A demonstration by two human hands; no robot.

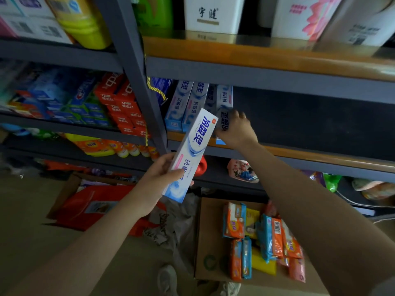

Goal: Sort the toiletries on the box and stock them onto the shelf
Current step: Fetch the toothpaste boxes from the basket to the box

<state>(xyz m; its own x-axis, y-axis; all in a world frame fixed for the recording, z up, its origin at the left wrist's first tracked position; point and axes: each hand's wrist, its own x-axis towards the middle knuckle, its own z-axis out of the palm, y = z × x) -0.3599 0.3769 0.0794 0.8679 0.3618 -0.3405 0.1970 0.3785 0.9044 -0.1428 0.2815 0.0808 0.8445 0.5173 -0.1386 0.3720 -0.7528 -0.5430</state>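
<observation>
My left hand point(159, 175) grips the lower end of a white and blue toothpaste box point(192, 150), held tilted in front of the shelf post. My right hand point(236, 130) reaches onto the middle shelf point(299, 153) and holds another toothpaste box point(223, 122) lying at the right end of a row of upright toothpaste boxes point(186, 105). Below, a cardboard box point(206, 242) carries several soap packs point(265, 238) in orange, blue and yellow wrappers.
Right of the toothpaste row the shelf is dark. Red and blue toothpaste boxes point(119, 103) fill the left bay. Bottles and white cartons point(211, 16) stand on the top shelf. An open carton with red bags point(89, 201) lies on the floor at left.
</observation>
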